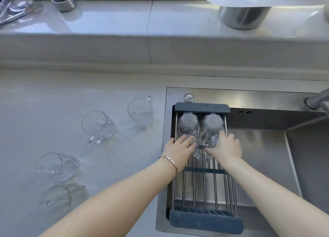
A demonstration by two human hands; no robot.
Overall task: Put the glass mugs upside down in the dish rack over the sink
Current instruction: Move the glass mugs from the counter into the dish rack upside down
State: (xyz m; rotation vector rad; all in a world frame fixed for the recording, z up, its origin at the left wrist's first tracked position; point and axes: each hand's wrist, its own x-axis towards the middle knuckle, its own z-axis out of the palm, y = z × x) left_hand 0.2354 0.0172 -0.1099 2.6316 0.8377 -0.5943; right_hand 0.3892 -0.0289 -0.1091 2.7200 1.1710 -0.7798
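The dish rack, steel bars with dark blue ends, spans the left part of the sink. Two glass mugs stand upside down at its far end: one on the left and one on the right. Just in front of them, my left hand grips an upside-down glass mug on the bars. Beside it, my right hand grips another upside-down mug. Several upright glass mugs wait on the counter to the left.
The steel sink lies to the right of the rack, with a faucet at the far right. On the window ledge behind stand a small metal cup, a larger steel pot and some utensils.
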